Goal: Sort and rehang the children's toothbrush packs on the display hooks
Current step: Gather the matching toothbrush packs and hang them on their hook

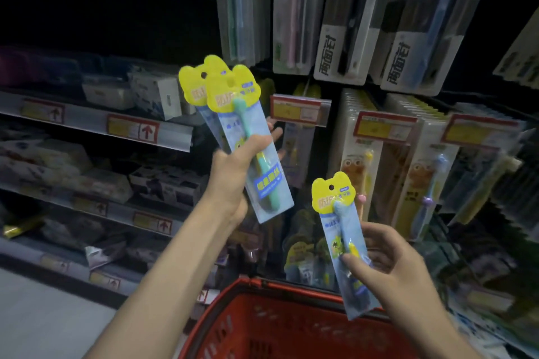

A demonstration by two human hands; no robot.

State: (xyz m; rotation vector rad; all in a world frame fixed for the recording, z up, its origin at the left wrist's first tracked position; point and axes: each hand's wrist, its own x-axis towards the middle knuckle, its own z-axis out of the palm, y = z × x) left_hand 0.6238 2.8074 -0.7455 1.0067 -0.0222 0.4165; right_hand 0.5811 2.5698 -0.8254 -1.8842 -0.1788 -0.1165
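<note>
Holding two overlapped toothbrush packs (248, 137) mid-frame, left hand (233, 172) clenched on them; lower right, right hand (388, 265) pinching blue-brush pack (344, 245) above red basket (262, 300).

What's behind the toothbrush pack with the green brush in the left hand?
Behind the clear pack with the green toothbrush, the left hand holds at least one more pack; only its yellow paw-shaped card header and a clear edge show. Its brush is covered.

Left shelves (96, 122) hold boxed goods (157, 93) behind price tags; a red basket (262, 326) sits low by the pale floor (43, 320).
</note>
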